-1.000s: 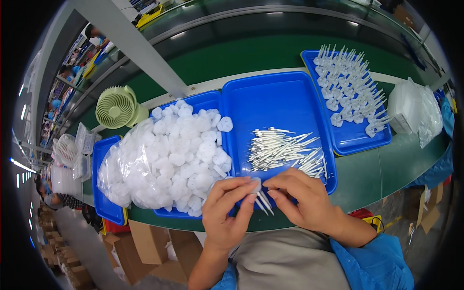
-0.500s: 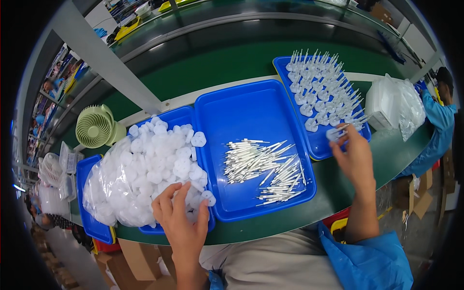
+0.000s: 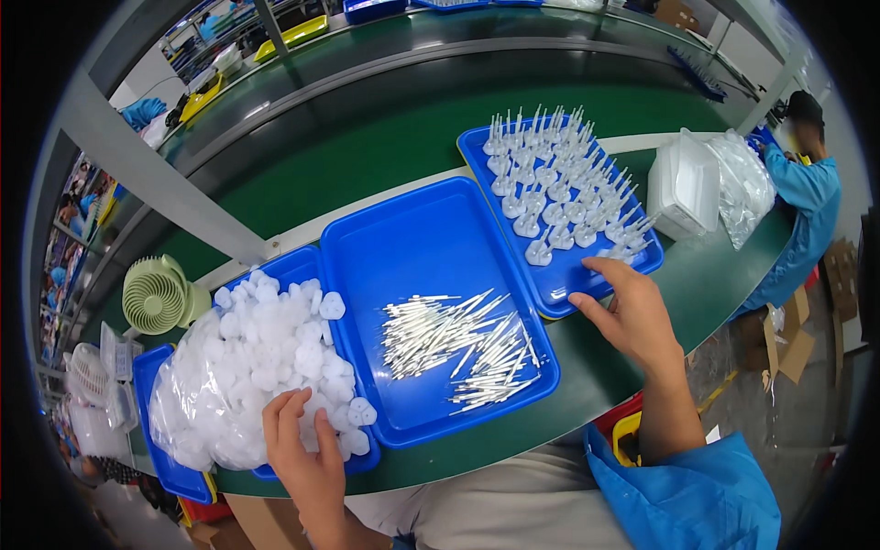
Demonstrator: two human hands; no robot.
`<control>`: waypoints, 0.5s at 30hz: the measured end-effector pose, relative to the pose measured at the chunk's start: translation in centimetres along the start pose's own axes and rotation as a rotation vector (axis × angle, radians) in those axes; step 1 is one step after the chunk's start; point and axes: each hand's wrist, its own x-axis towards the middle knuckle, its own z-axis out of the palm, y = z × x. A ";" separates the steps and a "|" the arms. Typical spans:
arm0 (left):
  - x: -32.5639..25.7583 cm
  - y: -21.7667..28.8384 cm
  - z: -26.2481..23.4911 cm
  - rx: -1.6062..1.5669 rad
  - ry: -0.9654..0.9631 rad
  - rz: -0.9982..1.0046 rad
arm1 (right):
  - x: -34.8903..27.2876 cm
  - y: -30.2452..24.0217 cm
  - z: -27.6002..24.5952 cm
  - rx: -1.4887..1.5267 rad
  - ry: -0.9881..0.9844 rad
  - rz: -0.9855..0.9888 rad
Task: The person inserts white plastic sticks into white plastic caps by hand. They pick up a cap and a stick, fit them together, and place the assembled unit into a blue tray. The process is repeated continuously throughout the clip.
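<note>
White plastic discs (image 3: 302, 339) are heaped in the left blue tray (image 3: 302, 264), part of the pile inside a clear bag (image 3: 197, 403) that slumps over the tray's left side. Left hand (image 3: 307, 454) is at the near edge of that heap, fingers half curled and spread, nothing visible in the grip; can't tell whether the fingertips touch a disc. Middle blue tray (image 3: 403, 247): slim white pins (image 3: 440, 339) in a loose pile across its near half, lying at mixed angles, far half bare. Right blue tray (image 3: 550, 286) sits up and to the right of it, carrying rows of pin-and-base pieces (image 3: 550, 188), bases down, pins mostly upright, a few leaning at the right edge; bare strip along the near side. Right hand (image 3: 632, 316) is over that near side, thumb and index apart, nothing held, index tip close to the closest pieces; contact unclear. All three trays on the green desk (image 3: 697, 280). Pale green fan (image 3: 156, 298) stands behind and left of the disc heap, another blue tray (image 3: 183, 478) pokes out under the bag's left side. Right of the pieces: white box-shaped containers (image 3: 683, 188), then a clear plastic bag (image 3: 742, 183) beside them. Co-worker in a blue smock (image 3: 807, 188) at far right.
</note>
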 end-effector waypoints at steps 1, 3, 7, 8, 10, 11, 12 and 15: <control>0.0 -0.1 0.0 -0.006 -0.003 0.004 | -0.2 0.5 0.2 -0.041 0.039 -0.018; 0.0 -0.2 0.0 -0.013 -0.009 0.011 | -0.3 1.0 0.3 -0.041 0.067 0.010; 0.1 -0.2 -0.1 -0.012 0.005 0.002 | 0.0 0.3 0.1 0.088 0.005 0.043; 0.1 0.0 -0.2 -0.016 0.011 0.010 | 0.1 0.1 -0.1 0.113 0.004 0.055; -0.1 0.3 -0.4 -0.036 0.044 0.020 | 0.1 -0.1 -0.3 0.163 -0.011 0.076; -0.1 0.4 -0.2 -0.055 0.073 0.026 | 0.0 0.2 -0.2 0.133 0.062 0.075; -0.2 0.4 -0.3 -0.068 0.101 0.029 | -0.2 0.5 0.0 0.109 0.130 0.074; -0.6 0.3 0.0 -0.202 0.176 0.120 | -0.2 0.9 -0.6 0.038 0.181 0.111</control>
